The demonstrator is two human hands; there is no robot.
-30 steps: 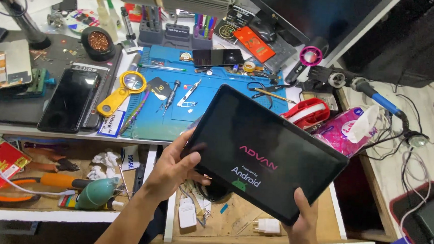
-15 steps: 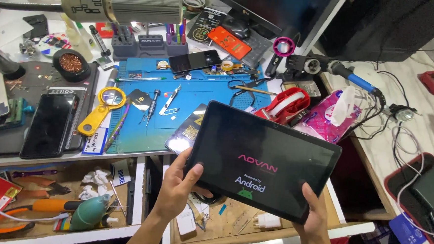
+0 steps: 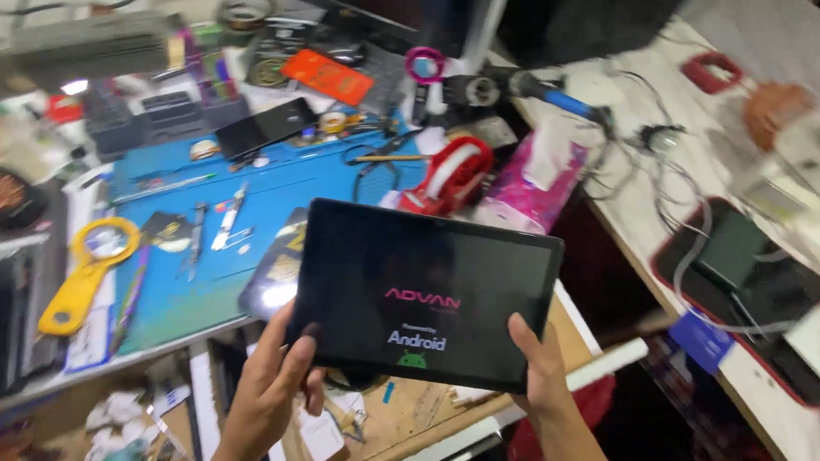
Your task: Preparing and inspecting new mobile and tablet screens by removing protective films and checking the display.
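Both hands clasp tablet (image 3: 423, 292) | left hand (image 3: 271, 392), right hand (image 3: 539, 364) grip lower corners | we keep it level above table's (image 3: 192, 285) front edge

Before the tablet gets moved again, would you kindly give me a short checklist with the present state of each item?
1. Left hand grips the tablet at its lower left corner: ok.
2. Right hand holds the lower right edge: ok.
3. Screen lit, showing a start-up picture: ok.
4. Glass free of cracks: cannot tell, picture blurred.
5. Tablet clear of the blue mat and red tape dispenser: ok, held above them.
6. Open drawer under the tablet free of loose bits: not ok.
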